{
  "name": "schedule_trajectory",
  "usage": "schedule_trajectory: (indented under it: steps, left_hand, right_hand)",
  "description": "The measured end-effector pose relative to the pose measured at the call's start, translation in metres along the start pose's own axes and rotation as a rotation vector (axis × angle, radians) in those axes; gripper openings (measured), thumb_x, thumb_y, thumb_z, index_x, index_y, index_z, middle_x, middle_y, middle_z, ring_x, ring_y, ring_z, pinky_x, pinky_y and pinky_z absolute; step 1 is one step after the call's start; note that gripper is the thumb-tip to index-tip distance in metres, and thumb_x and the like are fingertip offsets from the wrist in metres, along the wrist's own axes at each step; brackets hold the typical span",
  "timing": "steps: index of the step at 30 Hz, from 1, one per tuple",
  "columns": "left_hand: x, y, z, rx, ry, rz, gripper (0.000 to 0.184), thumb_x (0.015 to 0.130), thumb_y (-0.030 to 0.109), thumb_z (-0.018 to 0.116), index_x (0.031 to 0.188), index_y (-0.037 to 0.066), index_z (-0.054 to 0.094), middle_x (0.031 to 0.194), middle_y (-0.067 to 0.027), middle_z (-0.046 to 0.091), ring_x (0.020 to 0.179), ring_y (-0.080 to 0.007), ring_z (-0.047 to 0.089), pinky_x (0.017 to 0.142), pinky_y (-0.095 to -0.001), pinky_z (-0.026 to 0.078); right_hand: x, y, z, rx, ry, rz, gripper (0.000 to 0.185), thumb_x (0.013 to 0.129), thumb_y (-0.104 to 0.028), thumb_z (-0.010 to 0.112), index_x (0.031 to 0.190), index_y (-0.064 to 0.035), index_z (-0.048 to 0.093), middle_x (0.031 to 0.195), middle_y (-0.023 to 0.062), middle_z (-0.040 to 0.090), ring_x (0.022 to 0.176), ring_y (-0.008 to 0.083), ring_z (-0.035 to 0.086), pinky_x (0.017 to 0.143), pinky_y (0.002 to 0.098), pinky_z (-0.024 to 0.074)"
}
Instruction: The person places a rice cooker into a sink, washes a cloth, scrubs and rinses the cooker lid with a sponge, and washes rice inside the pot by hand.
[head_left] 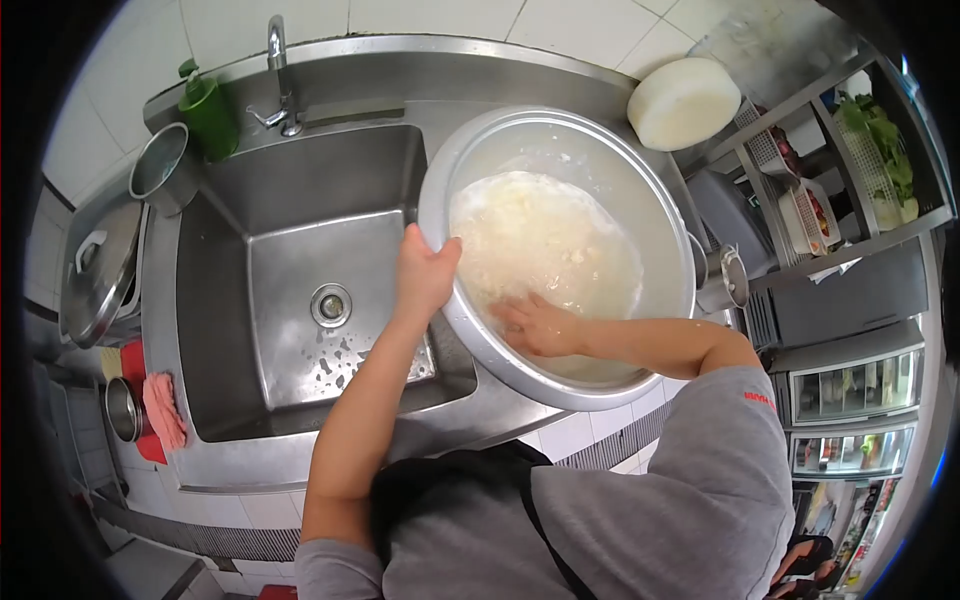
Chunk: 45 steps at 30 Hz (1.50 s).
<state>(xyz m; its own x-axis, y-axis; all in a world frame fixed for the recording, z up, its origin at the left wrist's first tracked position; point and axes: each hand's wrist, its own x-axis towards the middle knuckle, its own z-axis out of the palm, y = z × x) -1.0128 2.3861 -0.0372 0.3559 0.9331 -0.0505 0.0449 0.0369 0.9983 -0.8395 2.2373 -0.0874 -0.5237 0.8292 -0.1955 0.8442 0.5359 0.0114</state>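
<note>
A large metal basin [668, 265] stands on the counter to the right of the sink. Cloudy whitish water [545, 225] fills its lower part, with pale matter in it that looks like rice grains. My left hand [428, 270] grips the basin's left rim, thumb on the inside. Inside the basin, my right hand [540, 325] dips into the cloudy water near the front wall. Its fingers look stretched out and apart, their tips partly hidden by the water.
Left of the basin is a steel sink [290, 260] with a faucet [278, 80] behind it. A green pump bottle [208, 115], a metal pot [163, 168] and a pink cloth [163, 410] lie leftward. Behind right sits a round white block [685, 103], beside shelves [880, 235] with baskets.
</note>
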Motion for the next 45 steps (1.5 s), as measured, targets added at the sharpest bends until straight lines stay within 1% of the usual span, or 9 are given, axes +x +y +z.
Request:
schedule_trajectory:
  steps: [10,14,20,24,30,32,36,42,45]
  left_hand:
    - [0.009,-0.021,-0.001,-0.024,-0.021,-0.051,0.031,0.069,0.016,0.059,0.091,-0.004,0.051,0.084,-0.0169,0.060,0.076,-0.0249,0.059,0.069,-0.0328,0.045]
    - [0.008,-0.017,0.000,-0.034,-0.021,-0.029,0.031,0.069,0.016,0.059,0.092,-0.004,0.051,0.085,-0.0166,0.060,0.076,-0.0235,0.059,0.068,-0.0323,0.045]
    - [0.006,-0.013,-0.003,-0.013,-0.011,-0.066,0.030,0.070,0.014,0.058,0.093,-0.004,0.051,0.085,-0.0149,0.060,0.077,-0.0207,0.058,0.068,-0.0303,0.044]
    - [0.000,-0.005,-0.002,-0.001,-0.009,-0.063,0.029,0.070,0.014,0.058,0.092,-0.004,0.051,0.084,-0.0138,0.060,0.075,-0.0202,0.057,0.068,-0.0294,0.044]
    - [0.003,-0.008,-0.003,-0.007,-0.008,-0.039,0.028,0.071,0.013,0.058,0.092,-0.004,0.051,0.083,-0.0136,0.059,0.074,-0.0191,0.056,0.067,-0.0294,0.044]
    - [0.001,-0.011,-0.005,0.005,-0.001,-0.032,0.028,0.071,0.012,0.058,0.092,-0.004,0.051,0.083,-0.0137,0.059,0.074,-0.0189,0.056,0.067,-0.0294,0.044]
    - [0.007,-0.011,-0.006,-0.009,-0.023,-0.014,0.028,0.071,0.012,0.058,0.093,-0.004,0.051,0.084,-0.0141,0.059,0.074,-0.0190,0.056,0.068,-0.0294,0.044]
    - [0.003,-0.015,-0.005,-0.054,-0.059,-0.076,0.029,0.070,0.010,0.056,0.095,-0.004,0.049,0.086,-0.0141,0.058,0.076,-0.0188,0.056,0.069,-0.0293,0.044]
    - [0.006,-0.018,-0.003,-0.086,-0.048,-0.063,0.029,0.070,0.010,0.056,0.095,-0.004,0.049,0.086,-0.0139,0.059,0.076,-0.0191,0.056,0.069,-0.0295,0.044]
  right_hand:
    - [-0.047,0.103,-0.018,0.556,0.333,1.088,0.023,0.071,-0.004,0.050,0.094,-0.0069,0.051,0.064,0.0147,0.055,0.062,0.0328,0.056,0.062,0.0379,0.0467]
    - [-0.063,0.171,0.035,0.167,0.588,0.673,0.027,0.072,-0.001,0.045,0.098,-0.0067,0.048,0.065,0.0161,0.058,0.062,0.0349,0.058,0.059,0.0386,0.0475]
    - [-0.014,0.200,0.032,0.178,0.069,1.219,0.035,0.072,-0.008,0.047,0.108,-0.0069,0.045,0.086,0.0217,0.058,0.087,0.0332,0.055,0.075,0.0405,0.0440]
    - [0.057,0.191,0.079,-0.154,0.791,1.324,0.036,0.074,-0.018,0.050,0.109,-0.0079,0.047,0.093,0.0189,0.053,0.096,0.0330,0.047,0.084,0.0411,0.0375]
    - [0.080,0.182,0.019,0.513,0.569,0.698,0.032,0.077,-0.021,0.047,0.105,-0.0061,0.052,0.117,0.0119,0.045,0.114,0.0266,0.037,0.096,0.0443,0.0261]
    - [0.082,0.202,-0.005,-0.465,0.193,-0.032,0.031,0.080,-0.021,0.044,0.107,-0.0073,0.052,0.127,0.0084,0.038,0.121,0.0234,0.029,0.102,0.0420,0.0197]
    - [0.058,0.258,-0.043,-0.866,0.218,-0.437,0.041,0.080,-0.020,0.041,0.119,-0.0100,0.044,0.132,0.0029,0.033,0.126,0.0195,0.023,0.106,0.0386,0.0122]
    - [-0.114,0.196,-0.005,-0.273,-0.485,0.553,0.041,0.086,-0.025,0.036,0.122,-0.0066,0.042,0.130,0.0077,0.038,0.122,0.0199,0.032,0.104,0.0353,0.0171]
    - [-0.129,0.168,-0.021,-0.364,-0.918,0.259,0.037,0.084,-0.025,0.039,0.115,-0.0063,0.048,0.126,0.0090,0.043,0.120,0.0211,0.036,0.104,0.0368,0.0170]
